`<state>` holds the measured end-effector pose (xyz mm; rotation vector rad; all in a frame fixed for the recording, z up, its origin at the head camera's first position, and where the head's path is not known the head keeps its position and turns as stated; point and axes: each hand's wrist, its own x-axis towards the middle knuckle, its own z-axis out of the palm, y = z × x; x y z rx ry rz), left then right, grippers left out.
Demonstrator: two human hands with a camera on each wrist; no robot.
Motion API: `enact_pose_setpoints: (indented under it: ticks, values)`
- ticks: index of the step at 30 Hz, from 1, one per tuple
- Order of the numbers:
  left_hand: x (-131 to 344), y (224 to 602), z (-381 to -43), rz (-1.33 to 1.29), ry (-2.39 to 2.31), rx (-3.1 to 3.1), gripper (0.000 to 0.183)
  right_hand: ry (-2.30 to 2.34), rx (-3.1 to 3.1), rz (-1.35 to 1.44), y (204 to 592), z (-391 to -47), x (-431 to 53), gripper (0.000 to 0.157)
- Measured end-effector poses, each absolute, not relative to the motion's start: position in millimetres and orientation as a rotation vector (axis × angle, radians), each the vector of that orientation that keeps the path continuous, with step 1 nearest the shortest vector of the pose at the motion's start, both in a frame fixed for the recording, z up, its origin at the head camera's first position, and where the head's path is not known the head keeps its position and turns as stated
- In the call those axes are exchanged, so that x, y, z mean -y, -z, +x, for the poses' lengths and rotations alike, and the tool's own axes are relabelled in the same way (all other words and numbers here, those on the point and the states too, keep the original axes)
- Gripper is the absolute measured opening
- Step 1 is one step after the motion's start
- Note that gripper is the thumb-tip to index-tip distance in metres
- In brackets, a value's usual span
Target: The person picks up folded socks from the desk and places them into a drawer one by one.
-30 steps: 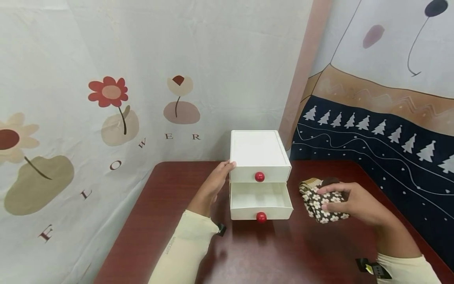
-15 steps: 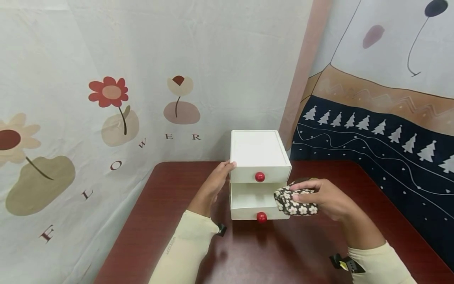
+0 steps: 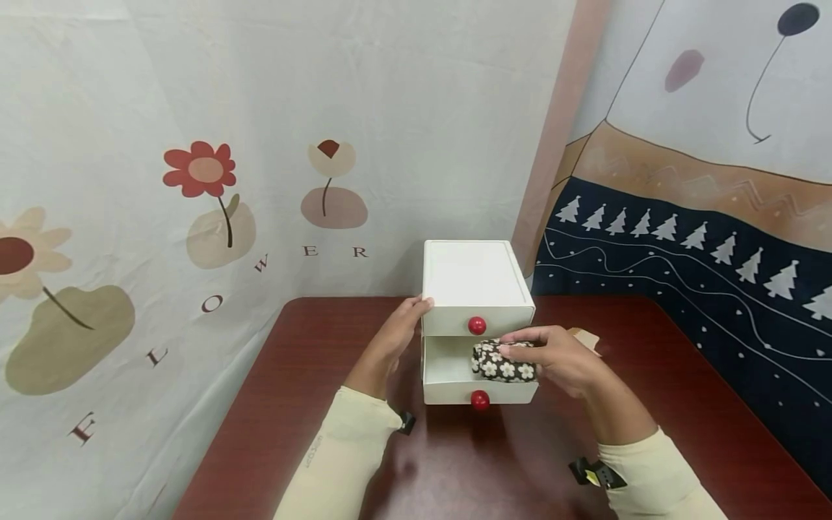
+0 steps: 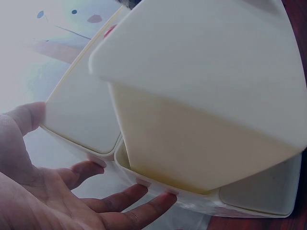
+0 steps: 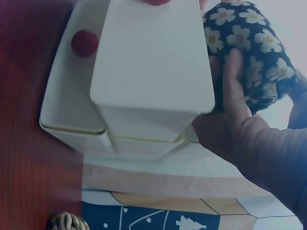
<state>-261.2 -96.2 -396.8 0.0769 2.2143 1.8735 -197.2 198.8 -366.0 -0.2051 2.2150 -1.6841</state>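
Observation:
A white two-drawer cabinet (image 3: pixel 477 271) with red knobs stands on the table, its lower drawer (image 3: pixel 445 393) pulled out. My left hand (image 3: pixel 393 336) rests against the cabinet's left side near the upper front corner. In the left wrist view, thumb and fingertips touch the cabinet's edges, the fingers fairly extended. My right hand (image 3: pixel 559 357) grips a folded black fabric piece with white flowers (image 3: pixel 503 365), held over the right part of the lower drawer. The right wrist view shows fingers lying along the fuzzy flowered fabric (image 5: pixel 268 45). The fabric's underside is hidden.
A beige fabric item (image 3: pixel 586 339) lies on the table behind my right hand; the right wrist view shows a ribbed, rolled bundle (image 5: pixel 69 222). The dark red tabletop (image 3: pixel 312 375) meets a printed wall hanging (image 3: pixel 390 144) at the back.
My right hand has lifted the flowered fabric from the table's right side and carried it left to the lower drawer. The beige item behind it has become visible. The left hand stays put.

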Motion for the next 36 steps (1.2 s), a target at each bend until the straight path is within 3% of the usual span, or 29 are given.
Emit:
enact_pose_setpoints:
  ticks: [25,36]
  values:
    - [95,399,-262,0.119,-1.932,-2.187,0.078,1.538,-2.289,-0.133,382,-218,-167,0.049]
    - [94,399,-262,0.137,-1.95,-2.183,0.076,1.345,-2.474,-0.306,389,-224,-159,0.04]
